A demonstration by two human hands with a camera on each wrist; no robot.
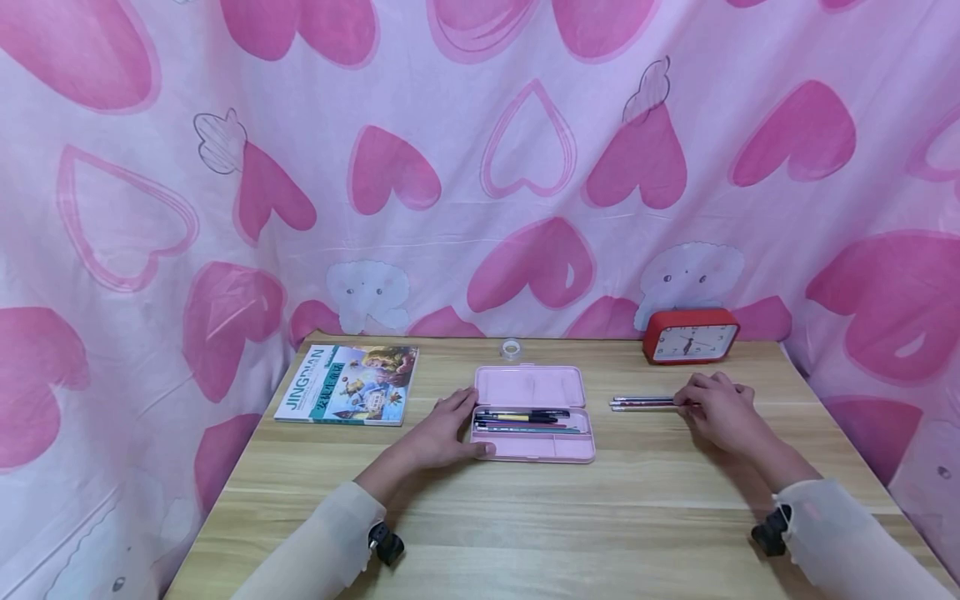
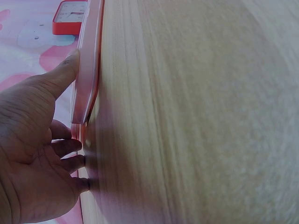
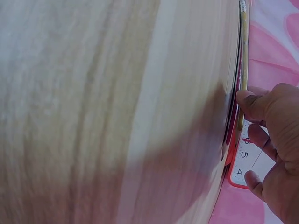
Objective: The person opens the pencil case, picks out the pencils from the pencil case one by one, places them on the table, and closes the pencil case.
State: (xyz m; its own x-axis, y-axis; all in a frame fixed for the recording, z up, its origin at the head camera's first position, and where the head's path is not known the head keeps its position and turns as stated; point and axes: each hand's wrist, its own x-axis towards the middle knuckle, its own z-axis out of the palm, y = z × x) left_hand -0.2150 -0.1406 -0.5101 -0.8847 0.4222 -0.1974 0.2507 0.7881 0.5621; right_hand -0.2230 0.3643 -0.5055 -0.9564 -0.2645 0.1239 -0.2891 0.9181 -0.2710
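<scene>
A pink pencil case (image 1: 573, 451) lies unfolded on the table, several pens and pencils (image 1: 525, 418) in its tray. At its left end is my left hand (image 1: 442, 435), holding the case with the thumb on the front corner and the fingers along the side by the hinge. My right hand (image 1: 722, 410) pinches a yellowish pencil (image 3: 244, 46) with a white eraser end between thumb and forefinger. More pencils (image 1: 637, 403) lie side by side under and left of that hand. The other right fingers are loosely bent.
A red alarm clock (image 1: 690, 335) stands behind my right hand. At the back edge sits a roll of clear tape (image 1: 511, 348). A picture book (image 1: 348, 385) lies at the left. A pink heart-patterned cloth (image 1: 450, 167) hangs behind the wooden table (image 1: 540, 525).
</scene>
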